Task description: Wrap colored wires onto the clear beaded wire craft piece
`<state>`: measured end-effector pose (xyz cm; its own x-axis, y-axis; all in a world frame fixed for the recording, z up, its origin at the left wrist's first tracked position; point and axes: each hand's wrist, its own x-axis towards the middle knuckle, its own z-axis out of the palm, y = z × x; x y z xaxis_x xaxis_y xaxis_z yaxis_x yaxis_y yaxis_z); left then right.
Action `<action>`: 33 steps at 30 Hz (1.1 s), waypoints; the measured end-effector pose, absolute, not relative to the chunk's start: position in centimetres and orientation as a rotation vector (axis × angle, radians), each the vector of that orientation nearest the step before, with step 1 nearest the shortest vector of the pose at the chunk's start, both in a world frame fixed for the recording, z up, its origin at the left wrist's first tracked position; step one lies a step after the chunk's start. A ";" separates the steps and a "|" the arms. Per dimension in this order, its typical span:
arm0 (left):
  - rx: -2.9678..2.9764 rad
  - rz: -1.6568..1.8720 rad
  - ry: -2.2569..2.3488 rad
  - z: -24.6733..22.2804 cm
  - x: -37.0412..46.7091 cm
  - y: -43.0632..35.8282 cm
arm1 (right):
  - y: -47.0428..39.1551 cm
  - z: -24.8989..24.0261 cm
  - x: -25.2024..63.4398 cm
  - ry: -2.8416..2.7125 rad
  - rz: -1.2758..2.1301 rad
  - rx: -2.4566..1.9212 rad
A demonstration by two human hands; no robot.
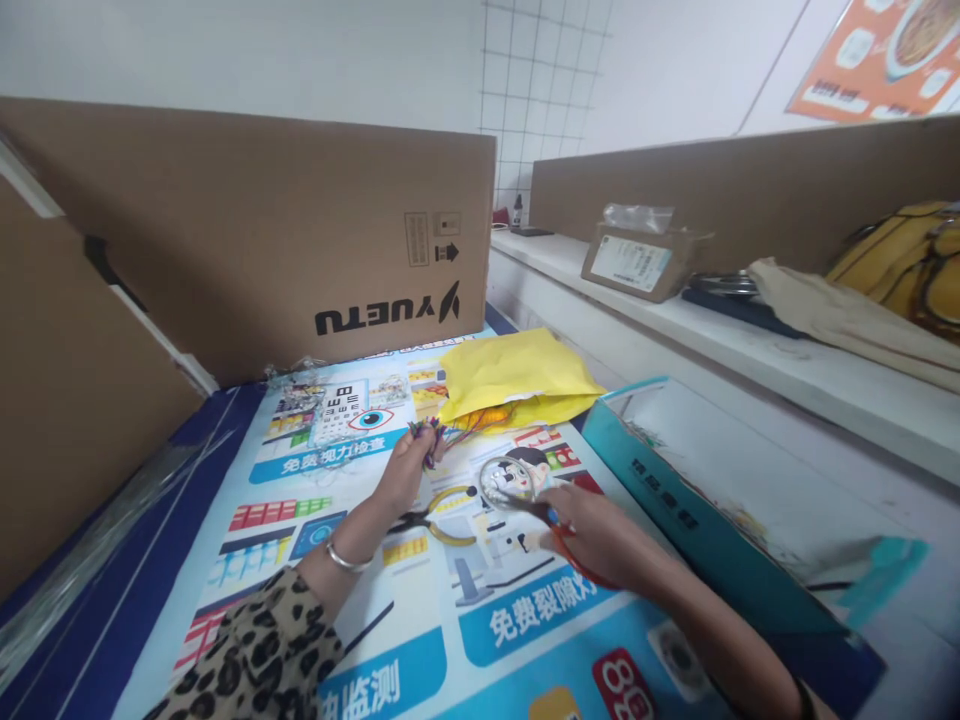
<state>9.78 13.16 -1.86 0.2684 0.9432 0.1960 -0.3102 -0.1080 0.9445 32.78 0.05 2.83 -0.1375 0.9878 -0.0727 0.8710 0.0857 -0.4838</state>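
My left hand (409, 468) is closed around a bunch of thin, dark multicoloured cords (429, 440). Some strands run right toward a yellow bag (517, 368), whose near opening shows something orange. In my right hand (596, 530) are scissors (587, 572) with red-orange handles, their blades pointing left. Just beyond the blades lies a round, clear-rimmed thing (484, 482), which I cannot identify. Between my hands, pliers (454, 541) with yellow handles rest on the printed sheet, partly behind my left wrist.
A teal open box (637, 470) with small loose bits stands at the right. Large cardboard panels (262, 230) rise at the left and back. A white ledge (787, 355) on the right carries a small carton (637, 262) and a yellow bag. Crumpled clear plastic (296, 380) lies at the back left.
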 end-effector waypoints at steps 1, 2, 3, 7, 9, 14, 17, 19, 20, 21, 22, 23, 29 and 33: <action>1.213 1.231 0.680 -1.7 9.7 13.1 | -1.4 2.2 33.5 -2.169 0.562 -1.905; 1.205 1.240 0.666 -1.5 9.7 13.1 | -2.7 1.6 34.0 -2.221 0.556 -1.921; 1.199 1.247 0.656 -1.3 9.7 13.0 | -3.8 1.1 34.4 -2.255 0.553 -1.934; 1.189 1.256 0.633 -0.7 9.6 12.6 | -6.1 0.2 35.0 -2.342 0.466 -1.989; 1.190 1.250 0.619 -0.4 9.6 12.3 | -6.1 0.6 34.9 -2.414 0.432 -2.010; 1.212 1.217 0.595 0.1 9.7 11.7 | -2.7 3.2 33.6 -2.513 0.332 -1.997; 1.237 1.191 0.592 0.1 9.8 11.5 | 1.9 4.6 31.0 -2.405 0.299 -1.934; 1.258 1.168 0.590 0.1 10.0 11.3 | 5.4 4.7 28.8 -2.379 0.339 -1.873; 1.267 1.154 0.590 0.0 10.0 11.2 | 7.1 4.6 27.8 -2.405 0.364 -1.843; 1.274 1.141 0.589 0.0 10.1 11.0 | 8.7 4.3 26.9 -2.434 0.389 -1.816; 1.278 1.129 0.588 -0.1 10.2 10.9 | 10.2 3.9 26.2 -2.466 0.412 -1.799; 1.278 1.119 0.588 -0.2 10.3 10.8 | 11.6 3.5 25.8 -2.490 0.414 -1.797; 1.227 1.113 0.630 -1.4 10.6 10.8 | 17.1 2.3 27.7 -2.492 0.274 -1.994; 1.184 1.146 0.679 -2.2 10.8 11.4 | 19.0 2.2 29.4 -2.428 0.144 -2.177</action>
